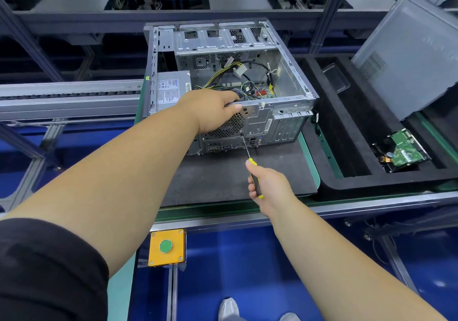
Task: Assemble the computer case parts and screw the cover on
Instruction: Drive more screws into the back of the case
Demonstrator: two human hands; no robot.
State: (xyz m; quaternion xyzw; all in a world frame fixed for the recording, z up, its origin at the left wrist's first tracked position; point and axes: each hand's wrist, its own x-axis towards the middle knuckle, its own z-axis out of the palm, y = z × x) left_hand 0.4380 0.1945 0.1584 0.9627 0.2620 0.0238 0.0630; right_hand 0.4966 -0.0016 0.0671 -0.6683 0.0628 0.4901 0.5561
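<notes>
The open computer case (230, 85) lies on its side on the dark mat toward the bench's far edge, rear panel facing the person. The right hand (271, 188) has its fingers wrapped round the yellow-and-black screwdriver (250, 166), whose shaft runs up and away, tip at the rear panel just beside the fan grille (231, 125). The left hand (210, 109) grips the panel's top edge directly above that tip (steadying it, by appearance). The cover (409, 53) leans well apart, at the bench's right end.

The left hand (213, 109) grips the top rear edge of the open computer case (247, 73); the right hand (269, 187) holds a screwdriver (250, 159) against its back panel.
</notes>
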